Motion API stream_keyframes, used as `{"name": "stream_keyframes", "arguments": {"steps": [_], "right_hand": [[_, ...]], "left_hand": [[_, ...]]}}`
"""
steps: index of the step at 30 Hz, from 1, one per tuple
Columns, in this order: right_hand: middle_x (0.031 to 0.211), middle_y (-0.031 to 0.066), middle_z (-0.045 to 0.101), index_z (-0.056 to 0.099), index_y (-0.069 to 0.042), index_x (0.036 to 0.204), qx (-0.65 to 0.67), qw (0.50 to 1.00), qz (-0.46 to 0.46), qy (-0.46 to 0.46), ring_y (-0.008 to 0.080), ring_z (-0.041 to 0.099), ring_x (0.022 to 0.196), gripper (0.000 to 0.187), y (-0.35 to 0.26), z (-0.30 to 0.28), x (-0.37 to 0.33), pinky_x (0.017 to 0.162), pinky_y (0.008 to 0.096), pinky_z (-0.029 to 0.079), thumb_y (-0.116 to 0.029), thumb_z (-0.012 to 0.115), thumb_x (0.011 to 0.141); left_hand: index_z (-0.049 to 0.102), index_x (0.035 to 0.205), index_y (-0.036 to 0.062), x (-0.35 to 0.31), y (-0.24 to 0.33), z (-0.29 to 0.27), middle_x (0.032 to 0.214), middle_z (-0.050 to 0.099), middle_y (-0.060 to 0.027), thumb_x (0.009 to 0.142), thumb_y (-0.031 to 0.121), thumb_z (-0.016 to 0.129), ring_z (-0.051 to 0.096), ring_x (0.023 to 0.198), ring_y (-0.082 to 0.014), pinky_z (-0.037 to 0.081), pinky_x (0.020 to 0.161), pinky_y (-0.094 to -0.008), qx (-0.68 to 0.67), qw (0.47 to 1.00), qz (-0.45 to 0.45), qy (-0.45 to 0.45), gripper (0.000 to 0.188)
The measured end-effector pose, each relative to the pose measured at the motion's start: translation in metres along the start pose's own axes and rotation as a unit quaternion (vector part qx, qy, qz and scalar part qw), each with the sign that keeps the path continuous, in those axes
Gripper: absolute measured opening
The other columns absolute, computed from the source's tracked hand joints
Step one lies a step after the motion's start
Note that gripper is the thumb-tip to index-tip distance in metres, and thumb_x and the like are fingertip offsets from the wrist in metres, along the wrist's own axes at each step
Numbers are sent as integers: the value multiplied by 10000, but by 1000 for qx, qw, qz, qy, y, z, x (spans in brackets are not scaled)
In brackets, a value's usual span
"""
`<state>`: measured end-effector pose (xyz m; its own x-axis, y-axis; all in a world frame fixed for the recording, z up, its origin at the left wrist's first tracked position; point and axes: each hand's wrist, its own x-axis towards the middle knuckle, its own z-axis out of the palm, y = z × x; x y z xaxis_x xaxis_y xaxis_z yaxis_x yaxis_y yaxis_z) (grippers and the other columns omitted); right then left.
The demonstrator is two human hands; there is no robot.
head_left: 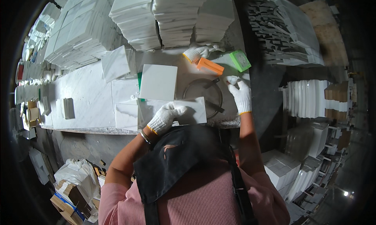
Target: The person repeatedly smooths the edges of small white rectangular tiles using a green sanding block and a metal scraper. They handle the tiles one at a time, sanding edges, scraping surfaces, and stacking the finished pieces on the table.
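Observation:
My left hand (165,117), in a white knit glove with a yellow cuff, grips the left side of a white marble tile (196,110) near the table's front edge. Its thumb lies over the tile's face. At the table's right edge, my gloved right hand (240,96) has its fingers bent together around something small and whitish that I cannot make out. Between the hands is a dark round disc (199,92) with dark bars across it. A square white tile (158,82) lies beyond my left hand, with green showing under its edges.
An orange block (210,66), a green block (240,61) and a loose white glove (201,52) lie beyond my right hand. Tall tile stacks (176,21) line the table's back. A small upright tile bundle (65,108) stands at left. More tiles (305,99) are stacked at right.

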<state>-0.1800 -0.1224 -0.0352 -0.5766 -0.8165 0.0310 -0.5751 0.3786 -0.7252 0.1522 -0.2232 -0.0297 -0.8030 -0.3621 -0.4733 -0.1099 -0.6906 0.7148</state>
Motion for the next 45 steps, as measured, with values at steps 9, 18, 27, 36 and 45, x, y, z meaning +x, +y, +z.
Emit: {"name": "stream_keyframes", "arguments": {"steps": [9, 18, 27, 36, 45], "right_hand": [[1114, 103, 725, 666, -48, 1281, 16, 997, 45, 52, 192, 684, 976, 424, -17, -19, -45, 871, 331, 538, -142, 776, 882], [1054, 144, 747, 706, -35, 1158, -49, 997, -5, -63, 260, 724, 931, 324, -61, -5, -99, 807, 361, 563, -202, 779, 890], [997, 116, 762, 762, -45, 1070, 98, 992, 52, -59, 231, 741, 883, 188, -48, -17, -81, 783, 336, 575, -102, 720, 896], [1015, 123, 772, 770, -58, 1083, 54, 993, 15, -104, 246, 743, 926, 226, -47, -3, -59, 809, 335, 570, -68, 685, 873], [1008, 30, 741, 752, -21, 1148, 181, 954, 191, -142, 66, 650, 835, 215, -98, -35, -66, 711, 235, 537, -111, 700, 960]], "left_hand": [[699, 1216, 3, 3, -11, -7, 1100, 759, -73, 1002, 203, 671, 700, 960, -146, 547, 888, -301, 9, 999, -23, 35, 294], [675, 1270, 1, -3, 8, 4, 1113, 753, -73, 998, 203, 674, 693, 985, -147, 540, 907, -299, 2, 1000, -7, 2, 338], [641, 1304, -13, -2, 4, 0, 1139, 748, -97, 998, 201, 674, 699, 1014, -166, 545, 924, -311, 33, 999, 2, 3, 376], [652, 1288, -4, -7, 15, 11, 1145, 742, -87, 997, 233, 683, 689, 1018, -158, 539, 928, -303, -23, 1000, 9, -5, 376], [665, 1274, 1, -8, 13, 10, 1133, 743, -66, 986, 234, 703, 685, 999, -142, 540, 916, -301, -34, 999, 16, 2, 372]]}}
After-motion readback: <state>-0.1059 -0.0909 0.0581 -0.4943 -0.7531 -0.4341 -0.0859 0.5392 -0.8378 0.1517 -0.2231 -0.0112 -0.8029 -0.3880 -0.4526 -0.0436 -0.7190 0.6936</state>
